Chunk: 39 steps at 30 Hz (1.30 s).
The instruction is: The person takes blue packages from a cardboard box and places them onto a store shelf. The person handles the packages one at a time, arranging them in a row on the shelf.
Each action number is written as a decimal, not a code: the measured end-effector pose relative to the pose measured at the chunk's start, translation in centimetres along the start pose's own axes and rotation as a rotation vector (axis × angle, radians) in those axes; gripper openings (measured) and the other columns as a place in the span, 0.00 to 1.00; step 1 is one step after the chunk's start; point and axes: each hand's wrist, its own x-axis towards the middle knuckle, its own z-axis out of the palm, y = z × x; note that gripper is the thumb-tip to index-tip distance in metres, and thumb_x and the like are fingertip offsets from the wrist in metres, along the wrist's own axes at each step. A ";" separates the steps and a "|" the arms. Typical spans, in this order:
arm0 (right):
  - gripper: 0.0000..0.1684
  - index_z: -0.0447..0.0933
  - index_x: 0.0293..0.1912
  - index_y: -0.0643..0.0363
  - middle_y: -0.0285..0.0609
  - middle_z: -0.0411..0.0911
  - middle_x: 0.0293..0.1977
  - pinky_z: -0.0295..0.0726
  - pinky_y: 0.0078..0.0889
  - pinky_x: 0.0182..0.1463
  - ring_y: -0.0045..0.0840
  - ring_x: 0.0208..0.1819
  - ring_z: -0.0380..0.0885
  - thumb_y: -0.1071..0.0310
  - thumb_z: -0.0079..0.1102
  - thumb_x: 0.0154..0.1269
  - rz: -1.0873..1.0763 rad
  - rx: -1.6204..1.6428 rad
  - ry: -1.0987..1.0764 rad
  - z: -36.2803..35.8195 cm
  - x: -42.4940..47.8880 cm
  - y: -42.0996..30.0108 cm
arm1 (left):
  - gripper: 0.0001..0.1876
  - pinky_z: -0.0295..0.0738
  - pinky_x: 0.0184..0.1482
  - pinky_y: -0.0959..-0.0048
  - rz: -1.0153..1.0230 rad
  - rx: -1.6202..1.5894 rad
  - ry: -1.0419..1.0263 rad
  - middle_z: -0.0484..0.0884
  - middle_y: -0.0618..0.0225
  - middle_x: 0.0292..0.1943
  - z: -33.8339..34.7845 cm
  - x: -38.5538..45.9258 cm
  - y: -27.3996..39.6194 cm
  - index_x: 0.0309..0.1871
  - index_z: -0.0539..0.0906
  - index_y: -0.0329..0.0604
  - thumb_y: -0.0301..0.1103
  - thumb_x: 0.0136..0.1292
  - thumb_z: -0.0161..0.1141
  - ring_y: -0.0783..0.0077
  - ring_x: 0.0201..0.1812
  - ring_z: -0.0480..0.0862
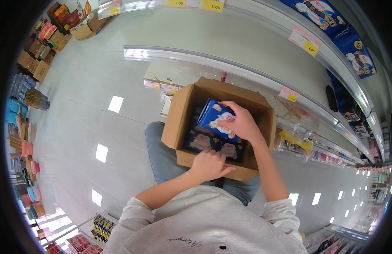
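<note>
An open cardboard box point(177, 122) rests at the person's knees, its flaps folded outward. Inside it lie several blue plastic-wrapped packs point(200, 142) with white and pink printing. My right hand point(238, 122) grips one such blue pack point(215, 117) by its right side and top, tilted above the others within the box. At the near wall of the box is my left hand point(209, 165), fingers curled over the edge towards the packs and thumb pointing right. Its fingertips are partly hidden, so I cannot tell whether they touch a pack.
Metal shelves point(227, 62) with price tags curve across the front and right. More blue packs point(357, 54) stand on an upper shelf at the right. Stacked cartons point(32, 63) and plastic baskets point(27, 148) line the far left. A wire rack point(84, 227) of small goods is at the lower left.
</note>
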 end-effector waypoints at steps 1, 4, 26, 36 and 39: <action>0.39 0.76 0.63 0.55 0.53 0.84 0.53 0.81 0.42 0.59 0.49 0.54 0.82 0.59 0.79 0.51 -0.062 -0.105 -0.023 1.1 1.5 0.6 | 0.28 0.81 0.36 0.63 0.026 0.036 0.001 0.82 0.60 0.24 0.3 -0.1 0.1 0.27 0.82 0.42 0.62 0.65 0.63 0.58 0.31 0.86; 0.40 0.76 0.64 0.52 0.55 0.83 0.54 0.82 0.45 0.59 0.48 0.56 0.82 0.58 0.79 0.52 0.092 -0.294 -0.249 5.6 5.3 3.8 | 0.29 0.80 0.35 0.66 0.025 0.038 0.056 0.81 0.62 0.23 0.8 -0.1 0.0 0.27 0.81 0.42 0.63 0.65 0.63 0.60 0.30 0.86; 0.25 0.83 0.58 0.52 0.53 0.86 0.48 0.84 0.49 0.55 0.49 0.49 0.86 0.57 0.68 0.61 0.263 -0.304 -0.387 7.1 5.0 7.5 | 0.22 0.80 0.30 0.67 0.000 0.058 0.082 0.82 0.66 0.24 0.3 0.6 0.9 0.26 0.81 0.46 0.56 0.63 0.67 0.63 0.28 0.86; 0.15 0.81 0.54 0.55 0.48 0.85 0.43 0.82 0.45 0.50 0.46 0.46 0.83 0.65 0.61 0.70 0.072 -0.045 0.337 2.5 -11.8 -1.1 | 0.11 0.82 0.38 0.63 0.122 -0.349 0.348 0.88 0.61 0.35 -5.2 4.6 0.4 0.43 0.86 0.44 0.30 0.57 0.73 0.56 0.33 0.87; 0.15 0.82 0.52 0.57 0.48 0.85 0.42 0.82 0.44 0.50 0.44 0.46 0.83 0.67 0.63 0.67 0.033 -0.082 0.521 2.8 -14.1 -0.5 | 0.17 0.81 0.51 0.57 0.315 -0.341 0.439 0.86 0.57 0.49 -9.5 9.5 0.5 0.49 0.84 0.40 0.24 0.54 0.71 0.50 0.49 0.85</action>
